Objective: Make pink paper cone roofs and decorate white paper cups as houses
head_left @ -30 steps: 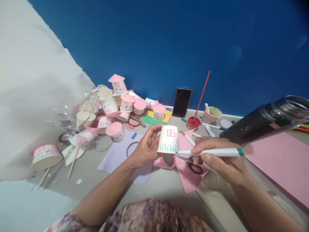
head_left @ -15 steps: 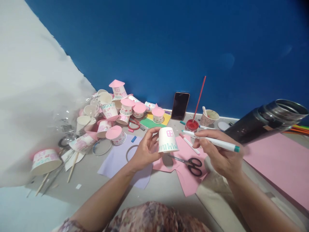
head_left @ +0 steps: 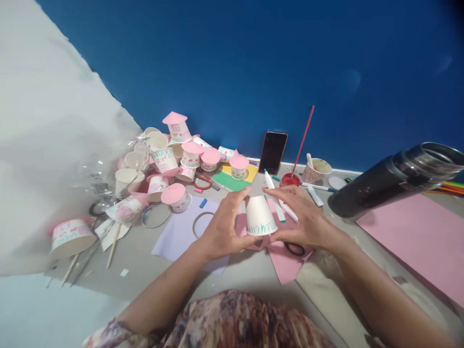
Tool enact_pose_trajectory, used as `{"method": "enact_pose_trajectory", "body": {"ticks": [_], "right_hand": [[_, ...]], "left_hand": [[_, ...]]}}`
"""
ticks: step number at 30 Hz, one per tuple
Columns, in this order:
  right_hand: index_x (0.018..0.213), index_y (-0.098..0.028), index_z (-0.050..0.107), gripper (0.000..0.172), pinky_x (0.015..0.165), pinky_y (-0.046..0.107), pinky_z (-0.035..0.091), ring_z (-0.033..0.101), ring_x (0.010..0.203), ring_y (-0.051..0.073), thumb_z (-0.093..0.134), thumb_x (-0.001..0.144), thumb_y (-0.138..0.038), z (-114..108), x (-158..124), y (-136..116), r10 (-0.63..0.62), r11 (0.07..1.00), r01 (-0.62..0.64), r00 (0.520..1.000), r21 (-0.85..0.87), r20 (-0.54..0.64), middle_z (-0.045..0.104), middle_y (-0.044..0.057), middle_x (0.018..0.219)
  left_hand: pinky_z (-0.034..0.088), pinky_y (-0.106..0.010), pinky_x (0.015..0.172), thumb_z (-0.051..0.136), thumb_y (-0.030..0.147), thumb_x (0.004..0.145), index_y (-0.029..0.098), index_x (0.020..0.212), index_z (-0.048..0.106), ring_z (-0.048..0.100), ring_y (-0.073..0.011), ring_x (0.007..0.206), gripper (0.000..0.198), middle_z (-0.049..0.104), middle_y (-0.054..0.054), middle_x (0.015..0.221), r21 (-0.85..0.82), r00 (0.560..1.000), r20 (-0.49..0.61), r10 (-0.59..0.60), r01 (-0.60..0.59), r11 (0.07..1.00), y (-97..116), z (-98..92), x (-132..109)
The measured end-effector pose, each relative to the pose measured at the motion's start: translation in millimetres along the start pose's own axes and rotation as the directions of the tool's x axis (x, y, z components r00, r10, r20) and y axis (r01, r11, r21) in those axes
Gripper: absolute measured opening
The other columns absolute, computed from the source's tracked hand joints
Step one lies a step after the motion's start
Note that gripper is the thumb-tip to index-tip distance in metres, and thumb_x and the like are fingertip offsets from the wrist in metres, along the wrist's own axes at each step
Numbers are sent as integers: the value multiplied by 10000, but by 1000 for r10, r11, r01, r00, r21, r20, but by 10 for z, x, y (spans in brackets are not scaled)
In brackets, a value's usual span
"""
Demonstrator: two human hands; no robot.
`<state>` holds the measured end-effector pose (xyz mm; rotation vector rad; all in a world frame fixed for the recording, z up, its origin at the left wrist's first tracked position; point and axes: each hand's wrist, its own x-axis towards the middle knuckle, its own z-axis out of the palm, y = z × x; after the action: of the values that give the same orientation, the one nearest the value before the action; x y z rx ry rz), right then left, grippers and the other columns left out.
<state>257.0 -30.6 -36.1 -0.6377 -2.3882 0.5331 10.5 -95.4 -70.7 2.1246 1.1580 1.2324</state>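
An upside-down white paper cup (head_left: 260, 217), with green zigzag strokes near its rim, is between my two hands. My left hand (head_left: 226, 224) grips its left side with thumb and fingers. At the cup's right, my right hand (head_left: 306, 220) has its thumb by the rim and its fingers bent around a white marker (head_left: 274, 197) with a green tip pointing up and away. Pink cut paper (head_left: 284, 263) and black-handled scissors (head_left: 294, 249) lie beneath, partly hidden by the hands and cup.
Decorated cups with pink paper tops (head_left: 174, 193) crowd the left. A phone (head_left: 272, 152) leans on the blue wall, beside a red pot (head_left: 290, 180) with a stick. A dark flask (head_left: 384, 181) leans at right, near a pink sheet (head_left: 416, 237).
My right hand has moved left to the cup, and the marker has swung upright. The cup has turned, so its pink window drawing no longer shows. The marker's cap end now points toward me.
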Motion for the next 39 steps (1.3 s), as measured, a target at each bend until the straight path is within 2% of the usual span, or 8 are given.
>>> {"method": "enact_pose_trajectory", "body": {"ticks": [5,10,16,19,23,28,35,39], "right_hand": [[1428,-251,570,807,1043,519,508,607,1238,342,915,729,-456,43,-54,84,134,972,-128,991,200,-18,655,145,1359],[1415,-244,565,925,1008,423,546,656,1222,319,947,635,-564,146,-98,253,309,739,-208,950,640,-48,667,134,1352],[1378,-255,579,951,938,401,582,685,1185,325,957,580,-608,348,-57,270,368,600,-252,930,759,18,707,124,1307],[1405,-254,562,973,1007,450,555,639,1276,360,952,590,-615,385,-53,298,364,608,-275,930,745,46,661,148,1399],[1492,-315,476,991,1090,498,505,538,1406,362,917,658,-621,308,-67,335,321,697,-235,947,678,-2,559,145,1538],[1516,-328,475,945,1137,533,455,506,1410,371,918,708,-536,157,-49,168,162,946,-164,986,280,29,543,127,1534],[1441,-268,545,807,1047,509,528,607,1270,352,886,754,-520,181,-49,130,132,975,-129,991,178,-6,635,142,1383],[1430,-254,558,856,1061,507,528,617,1275,356,917,704,-533,207,-53,222,181,958,-172,983,228,-18,643,147,1385]], "left_hand": [[411,-559,1131,957,372,650,389,1613,259,468,-399,1378,1190,450,-139,1519,-248,994,-45,-100,86,965,29,-20,-36],[405,-528,1161,937,334,686,360,1549,409,382,-398,1492,1012,399,-130,1612,-648,969,66,-239,224,728,42,59,-8],[422,-479,1144,889,252,742,307,1436,495,489,-333,1429,799,526,-122,1525,-775,958,62,-279,222,591,62,177,33],[454,-475,1116,853,242,759,313,1459,452,527,-318,1378,809,519,-120,1499,-700,955,12,-295,219,680,62,138,21],[420,-516,1140,791,197,734,282,1464,474,487,-327,1358,801,504,-123,1407,-223,976,-77,-205,184,957,63,2,20],[396,-562,1116,783,274,725,218,1504,394,517,-356,1289,873,552,-157,1355,146,999,19,-43,40,988,91,-53,25],[369,-583,1175,856,406,737,273,1580,250,448,-377,1409,1047,438,-176,1536,-4,994,50,-95,96,995,38,-43,2],[414,-532,1171,844,331,765,287,1520,386,463,-346,1413,884,477,-141,1499,-95,980,100,-170,180,979,-19,-73,35]]}}
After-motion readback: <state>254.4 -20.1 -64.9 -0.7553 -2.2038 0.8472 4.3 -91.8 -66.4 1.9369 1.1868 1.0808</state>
